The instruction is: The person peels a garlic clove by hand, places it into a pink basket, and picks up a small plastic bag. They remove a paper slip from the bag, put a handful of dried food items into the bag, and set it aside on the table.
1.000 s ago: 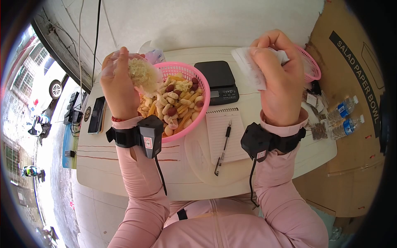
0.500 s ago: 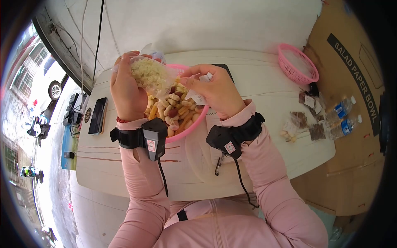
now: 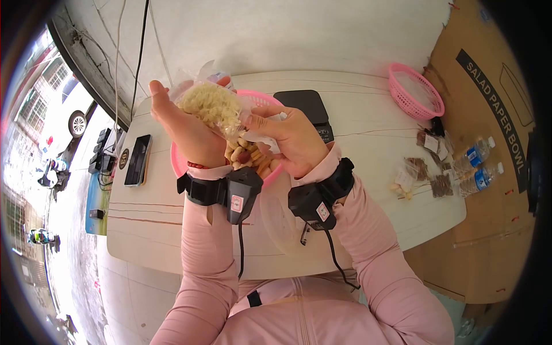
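A clear plastic bag (image 3: 211,106) of small pale yellow-green pieces is held above a pink basket (image 3: 179,163). My left hand (image 3: 192,133) cradles the bag from the left, its thumb sticking out and its fingers partly hidden behind. At the bag's right end, the fingers of my right hand (image 3: 296,141) pinch the plastic, with a crumpled whitish piece (image 3: 265,141) hanging beneath them. Unshelled peanuts (image 3: 236,150), a reddish-brown round piece and yellowish sticks show in the basket below. Both my hands hide much of the basket.
Behind my right hand lies a black flat device (image 3: 305,106), like a kitchen scale. A phone (image 3: 138,161) rests at the left. To the right are a small pink basket (image 3: 415,95), small packets (image 3: 441,185) and water bottles (image 3: 482,177), beside a large cardboard box (image 3: 489,230).
My left hand has shifted right and turned, its thumb now lifted off the bag. The bag has moved right with it. My right hand has moved slightly down, uncovering more of the black device.
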`<state>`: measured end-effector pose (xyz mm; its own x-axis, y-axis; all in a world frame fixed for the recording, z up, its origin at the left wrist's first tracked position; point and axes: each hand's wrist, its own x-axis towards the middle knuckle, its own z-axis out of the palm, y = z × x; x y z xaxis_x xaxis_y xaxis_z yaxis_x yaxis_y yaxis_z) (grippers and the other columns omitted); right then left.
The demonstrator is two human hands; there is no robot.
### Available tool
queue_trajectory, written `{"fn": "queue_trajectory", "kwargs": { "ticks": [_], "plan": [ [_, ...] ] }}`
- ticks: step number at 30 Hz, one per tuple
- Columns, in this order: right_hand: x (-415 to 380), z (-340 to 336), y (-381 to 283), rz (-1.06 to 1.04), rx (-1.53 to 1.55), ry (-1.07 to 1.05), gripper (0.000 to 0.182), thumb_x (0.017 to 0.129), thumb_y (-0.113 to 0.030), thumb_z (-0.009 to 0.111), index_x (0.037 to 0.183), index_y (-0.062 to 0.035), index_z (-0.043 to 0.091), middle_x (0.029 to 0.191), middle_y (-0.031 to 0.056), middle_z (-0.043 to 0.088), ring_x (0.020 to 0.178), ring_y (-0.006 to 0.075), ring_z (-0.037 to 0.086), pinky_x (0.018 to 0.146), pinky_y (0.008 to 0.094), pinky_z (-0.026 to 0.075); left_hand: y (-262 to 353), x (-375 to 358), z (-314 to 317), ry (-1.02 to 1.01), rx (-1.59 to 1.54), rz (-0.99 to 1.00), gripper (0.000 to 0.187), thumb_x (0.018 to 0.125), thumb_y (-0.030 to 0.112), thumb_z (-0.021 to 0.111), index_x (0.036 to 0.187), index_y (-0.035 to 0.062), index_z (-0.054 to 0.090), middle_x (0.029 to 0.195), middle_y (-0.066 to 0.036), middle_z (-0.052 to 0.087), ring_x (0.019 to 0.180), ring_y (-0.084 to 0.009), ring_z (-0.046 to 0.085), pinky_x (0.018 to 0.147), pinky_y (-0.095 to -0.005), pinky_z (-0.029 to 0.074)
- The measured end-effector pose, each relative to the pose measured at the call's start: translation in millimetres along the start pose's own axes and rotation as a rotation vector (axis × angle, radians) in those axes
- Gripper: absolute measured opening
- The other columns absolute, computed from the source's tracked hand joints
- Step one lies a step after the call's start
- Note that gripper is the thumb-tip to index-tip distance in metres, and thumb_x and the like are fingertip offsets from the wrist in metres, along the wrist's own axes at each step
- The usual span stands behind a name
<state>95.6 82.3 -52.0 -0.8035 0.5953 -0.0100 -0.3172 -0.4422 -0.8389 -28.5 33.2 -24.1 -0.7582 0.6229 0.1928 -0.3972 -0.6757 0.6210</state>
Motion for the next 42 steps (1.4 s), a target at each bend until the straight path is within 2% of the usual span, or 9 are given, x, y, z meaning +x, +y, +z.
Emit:
{"fn": "queue_trajectory", "kwargs": {
  "ticks": [3,5,9,11,14,19,26,36,42],
  "plan": [
    [-4.3,1.9,-3.7,0.044,0.037,-0.067,0.029,0.087,-0.021,0.066,0.105,0.0004,0.060,0.089,0.0041,0.063,0.075,0.0086,0.058,0.057,0.0162,0.042,-6.0,-4.8,5.7,0.091,0.107,0.146,0.066,0.086,0.060,0.045,0.110,-0.0010,0.040,0.107,-0.020,0.052,0.094,-0.0388,0.060,0.078,-0.0445,0.051],
    [-2.5,5.9,-3.3,0.033,0.099,-0.067,0.026,0.085,-0.018,0.067,0.102,0.0005,0.061,0.087,0.0051,0.063,0.071,0.0107,0.060,0.054,0.0186,0.045,-6.4,-4.9,8.0,0.041,0.179,0.318,0.048,0.092,0.044,0.048,0.112,0.0046,0.030,0.089,-0.012,0.055,0.080,-0.0274,0.062,0.062,-0.0328,0.051],
    [7.7,11.6,-6.4,-0.006,0.005,0.125,0.023,0.083,-0.017,0.068,0.098,-0.0002,0.062,0.085,0.0052,0.062,0.069,0.0097,0.058,0.051,0.0191,0.042,-0.7,13.8,-10.8,-0.009,0.254,0.260,0.040,0.096,0.038,0.044,0.112,0.0012,0.043,0.093,-0.011,0.058,0.077,-0.0213,0.060,0.065,-0.0297,0.049],
    [14.1,5.6,-11.0,-0.012,-0.059,0.092,0.026,0.085,-0.020,0.065,0.104,-0.0028,0.061,0.088,0.0016,0.060,0.073,0.0063,0.054,0.053,0.0172,0.040,3.3,24.2,-23.1,-0.085,0.583,0.283,0.040,0.097,0.033,0.043,0.110,-0.0033,0.053,0.097,-0.011,0.060,0.083,-0.0197,0.062,0.072,-0.0298,0.051],
    [26.3,-1.1,-14.0,0.016,-0.111,0.040,0.029,0.087,-0.024,0.063,0.110,-0.0060,0.060,0.090,-0.0026,0.057,0.075,0.0031,0.049,0.055,0.0160,0.039,4.5,38.8,-40.1,-0.154,0.592,0.246,0.037,0.097,0.028,0.045,0.109,-0.0047,0.058,0.098,-0.010,0.061,0.081,-0.0160,0.061,0.072,-0.0272,0.050],
    [35.6,6.5,-11.0,0.047,-0.170,0.111,0.024,0.087,-0.022,0.064,0.104,-0.0055,0.062,0.081,-0.0025,0.056,0.062,0.0040,0.047,0.051,0.0172,0.039,19.1,47.1,-54.1,-0.218,0.701,0.168,0.033,0.095,0.022,0.052,0.112,-0.0058,0.058,0.093,-0.009,0.064,0.078,-0.0134,0.061,0.069,-0.0252,0.051],
    [63.4,-2.9,1.3,0.008,-0.202,0.057,0.018,0.084,-0.018,0.066,0.087,0.0000,0.063,0.066,0.0013,0.053,0.047,0.0081,0.039,0.041,0.0227,0.028,41.7,53.3,-70.6,-0.280,0.724,0.051,0.031,0.086,0.010,0.064,0.108,-0.0108,0.057,0.090,-0.013,0.066,0.072,-0.0144,0.064,0.063,-0.0235,0.054],
    [80.6,-1.8,-1.1,0.064,-0.280,0.081,0.015,0.079,-0.014,0.070,0.078,-0.0024,0.060,0.060,0.0010,0.049,0.043,0.0092,0.035,0.042,0.0243,0.024,57.9,52.7,-75.8,-0.213,0.814,0.048,0.021,0.086,0.013,0.065,0.094,-0.0060,0.061,0.083,-0.009,0.065,0.070,-0.0134,0.064,0.062,-0.0245,0.054],
    [82.5,-13.5,-2.0,0.087,-0.296,0.104,0.016,0.077,-0.013,0.072,0.081,-0.0023,0.062,0.064,-0.0002,0.052,0.045,0.0086,0.039,0.041,0.0243,0.026,69.2,52.6,-82.3,-0.009,0.861,0.305,0.024,0.085,0.019,0.067,0.089,-0.0047,0.064,0.076,-0.006,0.065,0.067,-0.0104,0.062,0.060,-0.0222,0.052]
  ]
}}
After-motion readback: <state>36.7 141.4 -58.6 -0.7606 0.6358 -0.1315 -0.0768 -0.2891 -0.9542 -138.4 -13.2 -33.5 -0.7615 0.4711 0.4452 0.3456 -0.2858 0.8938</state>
